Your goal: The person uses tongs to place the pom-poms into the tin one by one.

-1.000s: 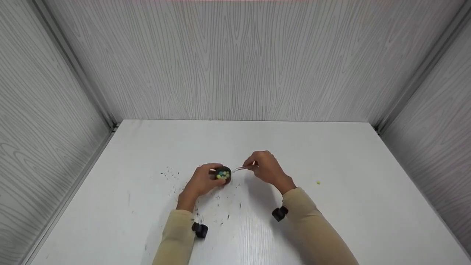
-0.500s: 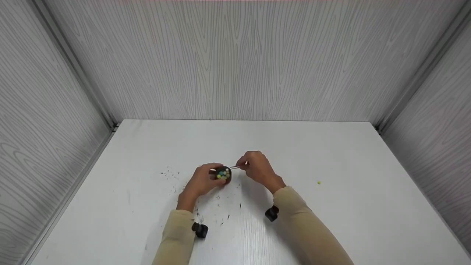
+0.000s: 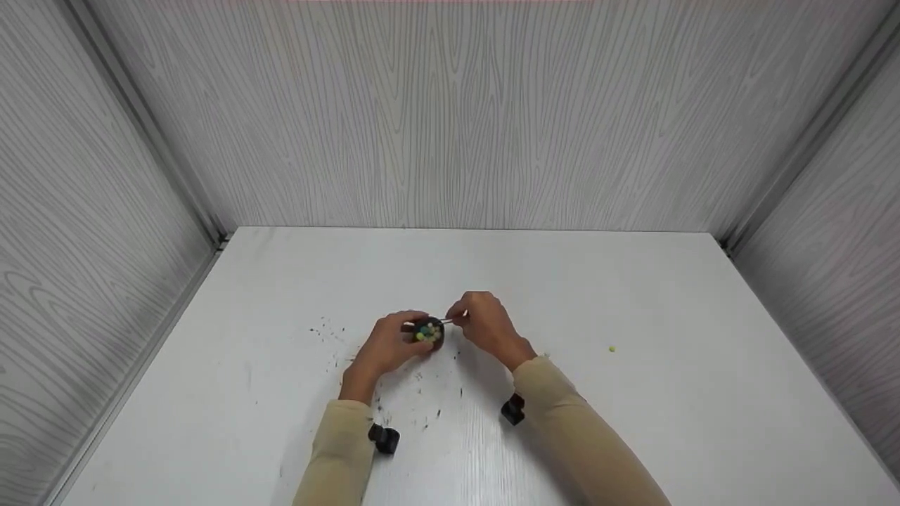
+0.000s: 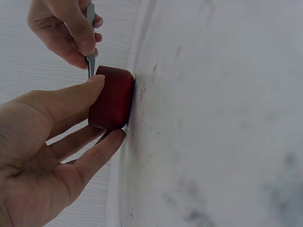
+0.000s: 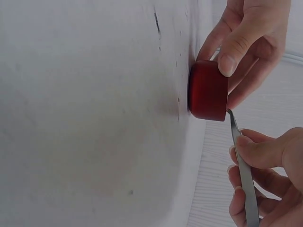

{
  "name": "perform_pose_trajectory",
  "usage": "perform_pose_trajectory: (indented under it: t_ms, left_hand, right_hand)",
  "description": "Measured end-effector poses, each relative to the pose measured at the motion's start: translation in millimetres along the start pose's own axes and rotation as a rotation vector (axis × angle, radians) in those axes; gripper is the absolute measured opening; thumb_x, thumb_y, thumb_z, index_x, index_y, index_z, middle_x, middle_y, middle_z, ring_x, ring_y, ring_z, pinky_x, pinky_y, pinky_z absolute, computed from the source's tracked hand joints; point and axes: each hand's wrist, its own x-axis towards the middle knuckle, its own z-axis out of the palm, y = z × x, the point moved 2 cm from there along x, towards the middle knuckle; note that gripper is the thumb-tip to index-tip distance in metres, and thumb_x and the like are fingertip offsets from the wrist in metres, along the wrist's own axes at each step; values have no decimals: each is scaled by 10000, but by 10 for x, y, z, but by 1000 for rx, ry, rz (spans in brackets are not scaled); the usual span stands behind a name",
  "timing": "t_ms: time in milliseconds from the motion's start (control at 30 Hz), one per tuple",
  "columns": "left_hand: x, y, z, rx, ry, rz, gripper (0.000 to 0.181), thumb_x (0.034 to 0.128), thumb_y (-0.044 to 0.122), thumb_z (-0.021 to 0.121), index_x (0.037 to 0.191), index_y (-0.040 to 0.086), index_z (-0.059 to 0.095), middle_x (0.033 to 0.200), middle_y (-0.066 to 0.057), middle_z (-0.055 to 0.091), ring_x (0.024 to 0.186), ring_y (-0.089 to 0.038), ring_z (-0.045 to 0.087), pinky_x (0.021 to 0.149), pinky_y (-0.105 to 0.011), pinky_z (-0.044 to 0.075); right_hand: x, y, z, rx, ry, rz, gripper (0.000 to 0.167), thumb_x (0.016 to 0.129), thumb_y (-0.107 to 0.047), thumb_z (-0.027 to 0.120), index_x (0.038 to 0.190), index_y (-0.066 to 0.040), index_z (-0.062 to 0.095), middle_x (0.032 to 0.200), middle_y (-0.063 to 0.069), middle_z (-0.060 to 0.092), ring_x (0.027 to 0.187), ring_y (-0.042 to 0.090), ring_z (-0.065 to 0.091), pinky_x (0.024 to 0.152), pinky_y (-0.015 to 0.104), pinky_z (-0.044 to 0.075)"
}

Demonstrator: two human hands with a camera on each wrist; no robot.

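Observation:
A small dark red cup (image 5: pixel 208 92) stands on the white table, with several yellow, blue and pale little balls (image 3: pixel 426 333) inside it. My left hand (image 3: pixel 389 344) grips the cup from its left side, thumb and fingers round the wall. Between thumb and fingers my right hand (image 3: pixel 487 325) pinches metal tweezers (image 5: pixel 246 182), whose bent tip reaches over the cup's rim. Whether the tips hold a ball is hidden in the wrist views and too small to tell in the head view.
One yellow ball (image 3: pixel 612 348) lies alone on the table (image 3: pixel 675 407) to the right. Dark specks and scuffs mark the surface left of and in front of the cup. Grey wood-grain panels (image 3: pixel 450 112) close off the back and both sides.
My right hand has moved left, bringing the tweezers from beside the cup to its rim. My left hand and the cup have stayed in place.

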Motion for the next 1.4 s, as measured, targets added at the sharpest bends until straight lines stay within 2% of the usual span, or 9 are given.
perform_pose_trajectory:
  t_ms: [867, 1133, 1400]
  left_hand:
    - [18, 1, -1, 6, -1, -17, 502, 917, 93, 775, 1394, 59, 623, 1401, -169, 638, 1277, -389, 639, 1098, -525, 510]
    - [26, -1, 10, 4, -6, -33, 504, 917, 108, 777, 1398, 85, 627, 1413, -153, 636, 1283, -378, 637, 1108, -524, 502]
    - [20, 1, 3, 0, -9, -25, 507, 918, 91, 776, 1400, 67, 622, 1416, -169, 627, 1274, -385, 642, 1090, -517, 518]
  right_hand:
    - [-12, -25, 24, -58, 54, -58, 197, 907, 82, 702, 977, -46, 833, 913, 117, 766, 882, 269, 725, 797, 413, 616]
    - [-24, -16, 35, -68, 61, -38, 177, 897, 67, 729, 973, -53, 835, 926, 111, 762, 920, 288, 706, 841, 434, 599]
    - [-29, 14, 10, -79, 78, -48, 169, 879, 70, 750, 943, -58, 839, 900, 106, 760, 894, 268, 714, 814, 412, 611]
